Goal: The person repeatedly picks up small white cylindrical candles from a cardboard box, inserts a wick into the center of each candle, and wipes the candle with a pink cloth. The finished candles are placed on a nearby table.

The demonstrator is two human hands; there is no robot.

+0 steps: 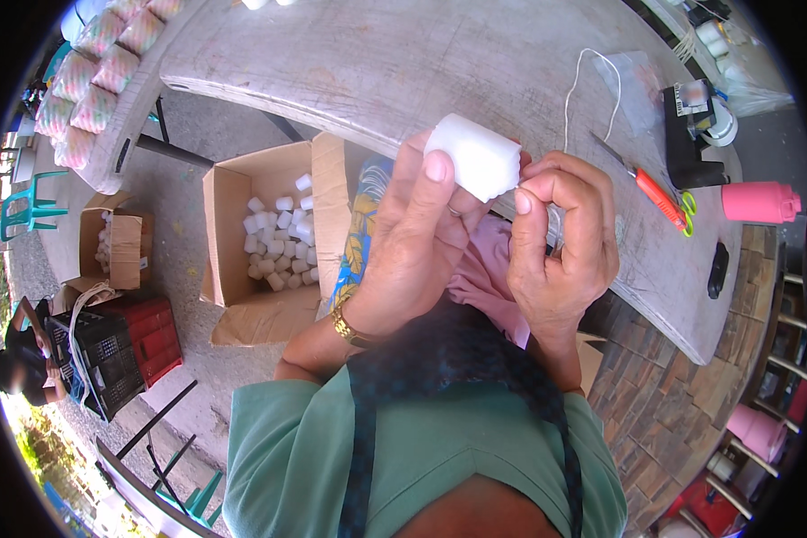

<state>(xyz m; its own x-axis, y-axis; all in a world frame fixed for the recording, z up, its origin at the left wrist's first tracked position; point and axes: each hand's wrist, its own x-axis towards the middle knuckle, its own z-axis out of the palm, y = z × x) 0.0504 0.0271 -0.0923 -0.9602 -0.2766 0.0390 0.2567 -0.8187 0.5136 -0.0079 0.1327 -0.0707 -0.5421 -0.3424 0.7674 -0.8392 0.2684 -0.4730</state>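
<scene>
My left hand [412, 215] is closed around a white cylinder [477, 158] with a scalloped rim, which looks like a candle. Its thumb presses along the side, and the piece is held tilted above the table's near edge. My right hand [567, 229] is closed in a pinch right beside the scalloped end. What sits between those fingertips is too small to make out. A thin white string [617, 81] loops over the table and passes out of sight behind the right hand.
On the grey table [332, 54] lie an orange-handled knife [656, 197], green-handled scissors [689, 215], a black dispenser [686, 148] and a pink container [760, 203]. A cardboard box [233, 193] of small white cylinders stands below, left. Wrapped packs [94, 108] sit far left.
</scene>
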